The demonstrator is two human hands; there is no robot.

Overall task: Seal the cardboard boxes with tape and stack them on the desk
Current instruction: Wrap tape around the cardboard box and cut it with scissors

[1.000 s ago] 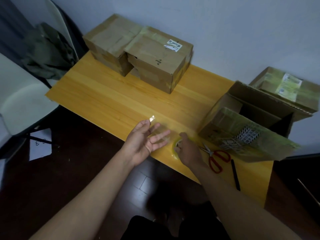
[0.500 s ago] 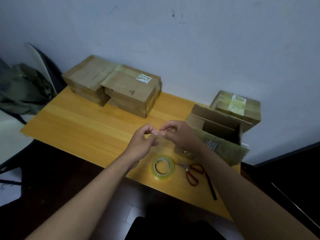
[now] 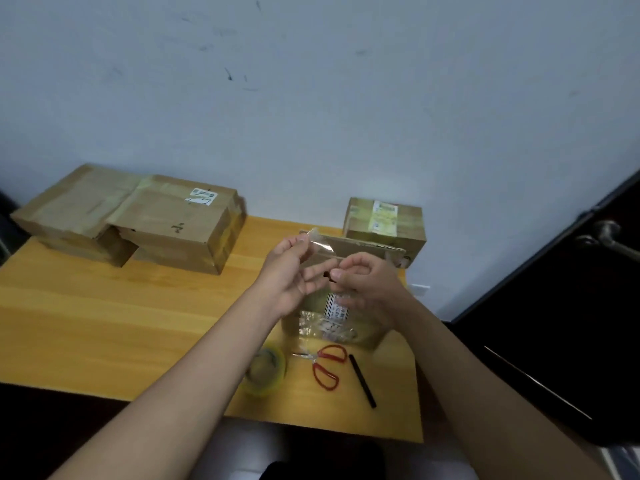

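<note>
Left hand (image 3: 289, 271) and right hand (image 3: 367, 284) each pinch one end of a clear tape strip (image 3: 320, 249) stretched between them, its long axis slanting above the open cardboard box (image 3: 332, 327) at the desk (image 3: 104, 323) right end, directly beneath both hands

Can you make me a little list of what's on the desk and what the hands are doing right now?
left hand: pinches the top of a clear tape strip
right hand: pinches the strip's other end
tape roll: flat on the desk, near the front edge
scissors: red handles, right of the roll
black pen: right of the scissors
open box: behind the hands, flap up
small sealed box: back right, by the wall
big sealed boxes: back left, side by side
</note>
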